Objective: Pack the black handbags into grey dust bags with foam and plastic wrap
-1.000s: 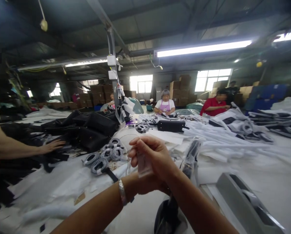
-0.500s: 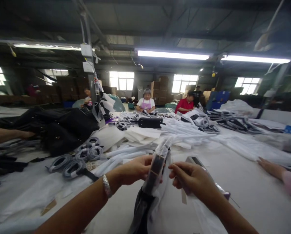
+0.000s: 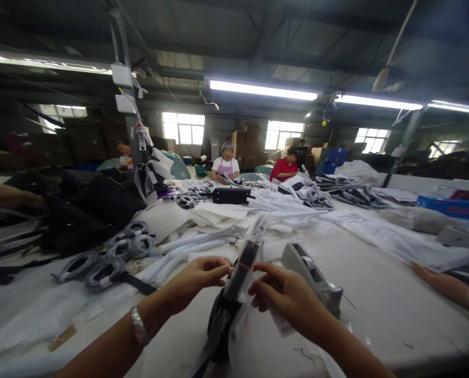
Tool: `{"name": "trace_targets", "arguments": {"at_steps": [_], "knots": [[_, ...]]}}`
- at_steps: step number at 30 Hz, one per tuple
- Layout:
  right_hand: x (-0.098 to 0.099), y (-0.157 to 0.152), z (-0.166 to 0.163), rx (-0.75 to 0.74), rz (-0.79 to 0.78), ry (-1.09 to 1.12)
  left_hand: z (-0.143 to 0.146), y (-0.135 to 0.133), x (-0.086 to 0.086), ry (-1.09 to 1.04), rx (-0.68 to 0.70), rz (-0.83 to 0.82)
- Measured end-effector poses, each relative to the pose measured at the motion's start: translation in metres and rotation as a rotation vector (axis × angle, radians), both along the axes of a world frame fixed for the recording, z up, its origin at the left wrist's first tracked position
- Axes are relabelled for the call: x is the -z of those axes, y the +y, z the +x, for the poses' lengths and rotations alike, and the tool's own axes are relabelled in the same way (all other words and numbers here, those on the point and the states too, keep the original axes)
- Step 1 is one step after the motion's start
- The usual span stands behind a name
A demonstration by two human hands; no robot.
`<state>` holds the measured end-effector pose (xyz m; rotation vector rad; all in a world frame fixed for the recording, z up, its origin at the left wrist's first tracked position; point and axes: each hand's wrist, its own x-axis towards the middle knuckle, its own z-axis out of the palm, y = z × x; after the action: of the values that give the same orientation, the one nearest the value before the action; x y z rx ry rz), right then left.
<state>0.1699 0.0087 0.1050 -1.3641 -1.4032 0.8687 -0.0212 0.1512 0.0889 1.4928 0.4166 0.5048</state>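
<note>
A dark strap-like piece in clear plastic wrapping (image 3: 240,270) stands up in front of me, its lower end running into black material (image 3: 221,325) on the table. My left hand (image 3: 201,275), with a silver bracelet on the wrist, is at its left side, thumb and fingertips pinched together. On the other side, my right hand (image 3: 279,289) has its fingers bent and closed at the wrapping's edge. Whatever either pinch holds is too small to make out. Just beyond my right hand sits a grey tape dispenser (image 3: 311,278).
Coiled grey straps (image 3: 106,272) and black bags (image 3: 95,202) lie left. White sheets and rolls (image 3: 203,247) spread across the middle, with a black case (image 3: 231,196) behind. Another person's hand (image 3: 435,278) rests at right, an arm (image 3: 12,197) at left. People sit across the table.
My left hand has loosened from around the wrapped piece and now pinches at its side. My right hand has come in against the wrapping. The view has swung right.
</note>
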Motion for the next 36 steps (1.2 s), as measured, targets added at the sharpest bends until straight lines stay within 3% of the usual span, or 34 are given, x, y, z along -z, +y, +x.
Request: {"name": "trace_targets", "arguments": {"at_steps": [6, 15, 21, 25, 28, 32, 36], "knots": [[0.012, -0.027, -0.011, 0.129, 0.113, -0.293, -0.015, -0.017, 0.011, -0.212, 0.012, -0.220], [0.040, -0.033, -0.018, 0.372, 0.561, -0.736, -0.003, -0.032, 0.031, -0.484, -0.048, -0.468], [0.045, -0.032, -0.027, 0.382, 0.817, -0.737, -0.004, -0.030, 0.042, -0.566, -0.069, -0.561], [0.036, -0.031, -0.033, 0.240, 0.745, -0.489, -0.002, -0.031, 0.045, -0.566, -0.076, -0.571], [0.027, -0.026, -0.034, 0.072, 0.674, -0.423, 0.002, -0.032, 0.044, -0.515, -0.091, -0.542], [0.013, -0.016, -0.032, -0.121, 0.557, -0.441, 0.004, -0.033, 0.034, -0.421, -0.088, -0.333], [0.001, -0.006, -0.035, 0.009, 0.467, -0.391, 0.000, -0.032, 0.022, -0.361, -0.171, -0.104]]}}
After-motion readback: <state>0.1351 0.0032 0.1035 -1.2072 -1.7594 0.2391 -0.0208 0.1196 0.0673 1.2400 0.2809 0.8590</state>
